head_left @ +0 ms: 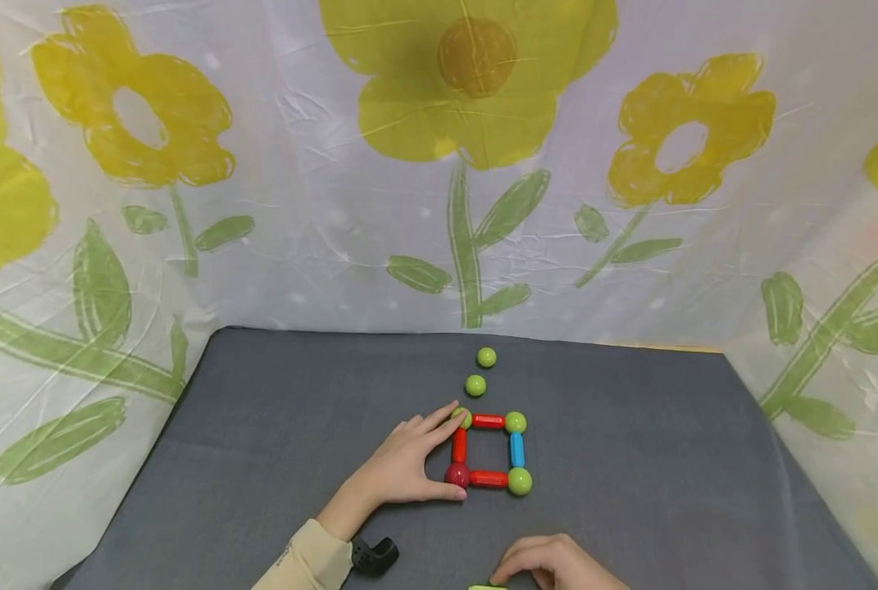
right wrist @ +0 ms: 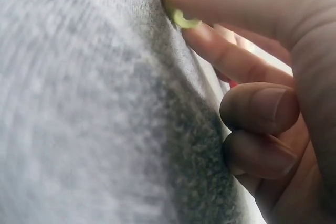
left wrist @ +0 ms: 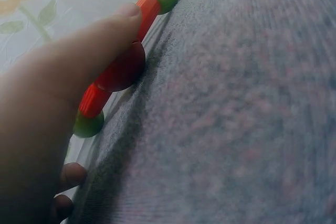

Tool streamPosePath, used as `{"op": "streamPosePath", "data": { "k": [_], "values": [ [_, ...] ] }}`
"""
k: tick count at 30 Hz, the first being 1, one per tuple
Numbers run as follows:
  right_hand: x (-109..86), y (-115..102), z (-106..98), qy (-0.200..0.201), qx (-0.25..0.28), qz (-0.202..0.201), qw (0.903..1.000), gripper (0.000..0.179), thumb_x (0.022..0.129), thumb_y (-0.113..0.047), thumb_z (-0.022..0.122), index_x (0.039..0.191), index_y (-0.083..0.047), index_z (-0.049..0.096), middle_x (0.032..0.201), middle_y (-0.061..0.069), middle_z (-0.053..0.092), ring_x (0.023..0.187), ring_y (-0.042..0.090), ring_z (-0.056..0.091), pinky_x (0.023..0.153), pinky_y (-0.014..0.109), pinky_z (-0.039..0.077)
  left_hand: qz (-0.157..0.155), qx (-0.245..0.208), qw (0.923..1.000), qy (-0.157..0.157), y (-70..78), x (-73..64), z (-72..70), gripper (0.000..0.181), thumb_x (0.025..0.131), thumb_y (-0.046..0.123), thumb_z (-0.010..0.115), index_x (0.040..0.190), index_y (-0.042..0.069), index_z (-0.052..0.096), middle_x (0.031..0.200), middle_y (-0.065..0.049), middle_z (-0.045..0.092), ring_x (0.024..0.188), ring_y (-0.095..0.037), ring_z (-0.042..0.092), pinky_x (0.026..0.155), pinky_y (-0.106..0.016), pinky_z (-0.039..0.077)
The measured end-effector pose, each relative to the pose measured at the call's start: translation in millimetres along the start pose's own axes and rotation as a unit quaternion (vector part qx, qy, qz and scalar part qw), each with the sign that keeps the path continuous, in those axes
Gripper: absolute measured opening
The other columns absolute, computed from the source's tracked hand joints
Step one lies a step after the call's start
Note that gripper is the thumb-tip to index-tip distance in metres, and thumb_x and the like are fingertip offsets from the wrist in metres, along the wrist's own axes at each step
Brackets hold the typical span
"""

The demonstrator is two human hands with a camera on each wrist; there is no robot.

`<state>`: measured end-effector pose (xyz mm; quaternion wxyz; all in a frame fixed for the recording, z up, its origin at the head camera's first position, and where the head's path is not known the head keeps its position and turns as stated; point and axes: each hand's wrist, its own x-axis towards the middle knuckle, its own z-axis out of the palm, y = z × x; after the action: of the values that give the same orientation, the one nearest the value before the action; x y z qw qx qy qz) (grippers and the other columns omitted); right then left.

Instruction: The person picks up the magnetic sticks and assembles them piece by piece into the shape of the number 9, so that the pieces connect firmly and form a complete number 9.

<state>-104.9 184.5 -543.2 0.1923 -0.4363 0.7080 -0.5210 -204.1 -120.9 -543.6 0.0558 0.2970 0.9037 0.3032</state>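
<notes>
one thumb and fingertip of the right hand (head_left: 562, 564) pinch a light-green piece (right wrist: 186, 21); the left hand (head_left: 402, 463), fingers spread, touches the left edge of a ball-and-rod square (head_left: 488, 421) on gray cloth (head_left: 645, 442), open room stretching rightward.

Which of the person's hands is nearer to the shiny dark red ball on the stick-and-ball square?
Left. The left hand is at the shiny dark red ball, thumb beside it. The right hand is farther off, closer to the person, pinching a light green piece.
</notes>
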Motion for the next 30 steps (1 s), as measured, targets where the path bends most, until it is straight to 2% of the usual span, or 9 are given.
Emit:
{"op": "streamPosePath", "data": {
  "k": [6, 9, 14, 17, 19, 21, 25, 27, 30],
  "values": [
    [-1.3, -0.5, -0.4, 0.011, -0.017, -0.006, 0.9998, 0.019, 0.101, -0.01, 0.073, 0.119, -0.011, 0.077, 0.109, 0.004, 0.077, 0.061, -0.015, 0.039, 0.046, 0.015, 0.042, 0.003, 0.004, 1.0, 0.008, 0.6, 0.5, 0.7, 0.106, 0.082, 0.078, 0.075, 0.168, 0.037, 0.029, 0.176, 0.008, 0.024, 0.136, -0.025, 0.049, 0.115, -0.063, 0.038],
    [-1.8, -0.6, -0.3, 0.026, -0.023, 0.01, 0.9994, 0.019, 0.1, -0.011, 0.074, 0.119, -0.013, 0.076, 0.108, 0.002, 0.076, 0.06, -0.015, 0.039, 0.045, 0.015, 0.041, 0.004, 0.003, 1.0, 0.009, 0.6, 0.0, 0.9, 0.106, 0.082, 0.078, 0.075, 0.168, 0.037, 0.029, 0.176, 0.006, 0.025, 0.135, -0.025, 0.05, 0.114, -0.063, 0.038],
    [-3.8, -5.1, -4.5, 0.067, -0.035, 0.074, 0.9944, 0.018, 0.1, -0.019, 0.077, 0.118, -0.02, 0.078, 0.108, -0.006, 0.075, 0.057, -0.013, 0.041, 0.046, 0.015, 0.039, 0.0, 0.0, 1.0, 0.006, 0.9, -0.5, 1.0, 0.106, 0.082, 0.077, 0.075, 0.168, 0.038, 0.029, 0.176, 0.007, 0.024, 0.138, -0.027, 0.048, 0.116, -0.066, 0.035],
    [-7.8, -9.7, -11.2, 0.109, -0.054, 0.129, 0.9841, 0.017, 0.098, -0.022, 0.079, 0.115, -0.024, 0.079, 0.107, -0.007, 0.075, 0.055, -0.009, 0.042, 0.047, 0.017, 0.039, -0.001, 0.0, 1.0, 0.005, 1.2, -0.5, 0.7, 0.105, 0.082, 0.077, 0.076, 0.168, 0.037, 0.029, 0.176, 0.007, 0.024, 0.142, -0.03, 0.047, 0.117, -0.069, 0.032],
    [-10.7, -12.5, -15.7, 0.15, -0.084, 0.162, 0.9717, 0.017, 0.096, -0.02, 0.081, 0.112, -0.025, 0.079, 0.102, -0.007, 0.074, 0.053, -0.006, 0.042, 0.047, 0.019, 0.04, 0.0, 0.0, 1.0, 0.004, 1.2, -0.4, 0.5, 0.106, 0.082, 0.076, 0.076, 0.168, 0.036, 0.029, 0.176, 0.007, 0.024, 0.143, -0.032, 0.046, 0.117, -0.07, 0.031],
    [-13.1, -14.6, -19.4, 0.204, -0.118, 0.197, 0.9515, 0.02, 0.092, -0.016, 0.084, 0.108, -0.027, 0.079, 0.091, -0.008, 0.071, 0.051, -0.003, 0.041, 0.046, 0.021, 0.04, 0.002, 0.001, 1.0, 0.005, 1.2, -0.3, 0.5, 0.106, 0.082, 0.076, 0.076, 0.168, 0.036, 0.029, 0.176, 0.007, 0.024, 0.143, -0.032, 0.046, 0.117, -0.07, 0.032],
    [-15.1, -17.3, -24.1, 0.326, -0.155, 0.272, 0.8922, 0.026, 0.086, -0.006, 0.087, 0.101, -0.026, 0.08, 0.062, -0.008, 0.052, 0.046, 0.001, 0.033, 0.044, 0.022, 0.034, 0.003, 0.005, 1.0, 0.008, 0.9, -0.2, 1.0, 0.106, 0.082, 0.076, 0.077, 0.168, 0.036, 0.029, 0.176, 0.007, 0.024, 0.14, -0.03, 0.048, 0.116, -0.068, 0.034],
    [-15.0, -18.2, -25.3, 0.366, -0.152, 0.301, 0.8677, 0.025, 0.086, -0.005, 0.087, 0.1, -0.024, 0.08, 0.054, -0.007, 0.042, 0.045, 0.003, 0.029, 0.044, 0.021, 0.03, 0.003, 0.008, 0.9999, 0.008, 1.0, -0.3, 1.1, 0.107, 0.082, 0.076, 0.077, 0.168, 0.035, 0.029, 0.176, 0.007, 0.024, 0.139, -0.029, 0.049, 0.115, -0.066, 0.036],
    [-14.8, -18.8, -26.0, 0.385, -0.149, 0.316, 0.8543, 0.023, 0.085, -0.006, 0.088, 0.1, -0.021, 0.081, 0.051, -0.007, 0.039, 0.044, 0.004, 0.027, 0.043, 0.021, 0.028, 0.004, 0.007, 0.9999, 0.009, 1.1, -0.6, 1.3, 0.106, 0.082, 0.075, 0.077, 0.168, 0.035, 0.03, 0.176, 0.006, 0.024, 0.139, -0.028, 0.049, 0.114, -0.064, 0.038]
  ]
}}
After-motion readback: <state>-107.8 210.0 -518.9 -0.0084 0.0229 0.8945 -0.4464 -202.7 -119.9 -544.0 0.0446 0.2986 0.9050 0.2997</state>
